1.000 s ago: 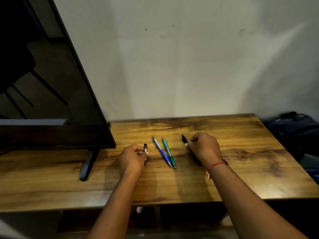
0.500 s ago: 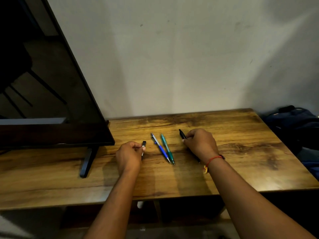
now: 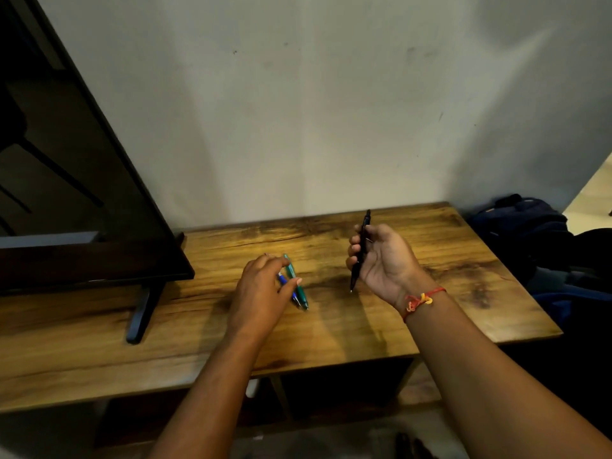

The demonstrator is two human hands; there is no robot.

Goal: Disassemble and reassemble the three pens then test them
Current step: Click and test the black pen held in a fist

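Observation:
My right hand (image 3: 389, 265) holds a black pen (image 3: 366, 221) lifted off the wooden table (image 3: 447, 313), palm turned toward me, the pen nearly upright with its tip pointing down. A blue pen (image 3: 293, 298) and a green pen (image 3: 300, 292) lie side by side on the table near its middle. My left hand (image 3: 260, 288) rests over their upper ends with fingers apart, the thumb lying across both pens. It grips nothing that I can see. The small black piece it held before is out of sight.
A large dark screen (image 3: 73, 193) stands at the left on a black foot (image 3: 142, 313). A dark blue backpack (image 3: 526, 233) lies beyond the table's right edge. A pale wall runs along the table's far edge.
My right hand has lifted the black pen off the table and turned palm up. My left hand has moved right, over the blue and green pens, and the small black piece is gone from view.

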